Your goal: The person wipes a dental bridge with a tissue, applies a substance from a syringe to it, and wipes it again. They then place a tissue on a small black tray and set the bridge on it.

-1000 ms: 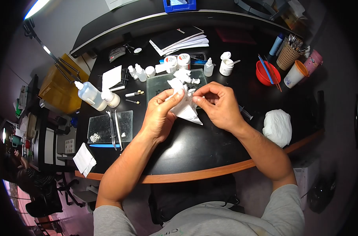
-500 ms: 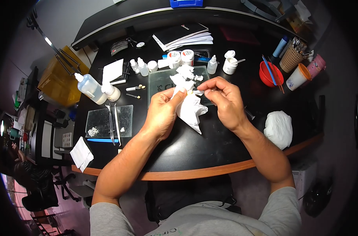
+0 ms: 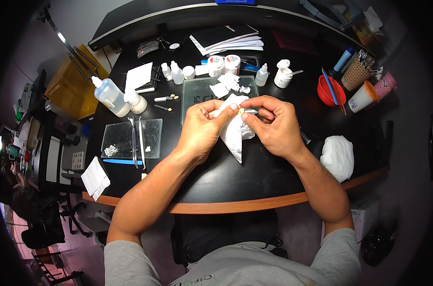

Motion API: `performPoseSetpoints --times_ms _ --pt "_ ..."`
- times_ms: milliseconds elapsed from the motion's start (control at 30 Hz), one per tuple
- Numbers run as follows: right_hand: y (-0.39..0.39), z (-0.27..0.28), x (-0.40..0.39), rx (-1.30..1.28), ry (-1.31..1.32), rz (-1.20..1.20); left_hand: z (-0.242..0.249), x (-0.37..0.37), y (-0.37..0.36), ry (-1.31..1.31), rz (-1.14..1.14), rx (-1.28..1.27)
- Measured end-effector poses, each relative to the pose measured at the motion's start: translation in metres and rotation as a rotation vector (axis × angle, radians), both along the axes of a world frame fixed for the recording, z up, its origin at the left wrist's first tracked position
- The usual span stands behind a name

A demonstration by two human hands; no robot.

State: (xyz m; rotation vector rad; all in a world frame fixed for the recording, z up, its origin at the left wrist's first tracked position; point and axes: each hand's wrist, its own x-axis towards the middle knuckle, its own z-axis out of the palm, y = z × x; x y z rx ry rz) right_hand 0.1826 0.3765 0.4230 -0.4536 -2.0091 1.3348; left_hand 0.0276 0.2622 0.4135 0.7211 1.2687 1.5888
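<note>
Left fingers [image 3: 232, 109]: thumb and fingertips clamped on a white tissue [image 3: 233, 138], which I hold up in front of me above the bench [image 3: 216, 186].
Right fingers [image 3: 261, 101]: index and thumb tips just beside the left ones, by the tissue's upper edge; I cannot tell whether they are closed on it.
Tissue: between my two hands, its pointed lower corner hanging below my fingertips, towards me.
Pale yellowish piece: a tiny spot [image 3: 241, 111] between my left thumb and right fingertips, too small to make out.
Glass slab: beyond my fingers, a large sheet [image 3: 189, 107] with crumpled white scraps [image 3: 228, 82] on it.
Red-marked jars: two together [image 3: 232, 65], beyond the slab from my fingers.
Open jar: beyond my right fingers [image 3: 282, 78], a small spatula [image 3: 297, 72] at its mouth.
Small glass plate: left of my left fingers [image 3: 121, 136], two slim tools [image 3: 141, 138] lying across it.
Red bowl: right of my right fingers [image 3: 325, 97], two sticks [image 3: 332, 87] leaning over it.
White bundle: right of my right fingers and nearer me [image 3: 337, 157].
</note>
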Motion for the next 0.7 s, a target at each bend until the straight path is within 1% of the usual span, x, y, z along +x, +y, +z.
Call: performPoseSetpoints --times_ms 133,200,300,433,700 --pt "-0.001 0.003 0.000 0.110 0.008 0.002 0.006 0.003 -0.001 -0.012 0.027 -0.003" --pt "-0.001 0.008 0.001 0.154 -0.003 -0.016 0.004 0.002 0.000 -0.053 0.013 0.050" --pt "0.001 0.006 0.002 0.082 -0.017 -0.008 -0.001 -0.003 0.002 -0.102 -0.001 0.094" --pt "0.001 0.006 0.000 0.065 0.006 0.017 -0.004 -0.004 0.002 -0.096 -0.003 0.121" --pt "0.005 0.000 -0.001 -0.004 0.017 0.024 0.000 -0.004 0.002 -0.188 -0.010 0.126"
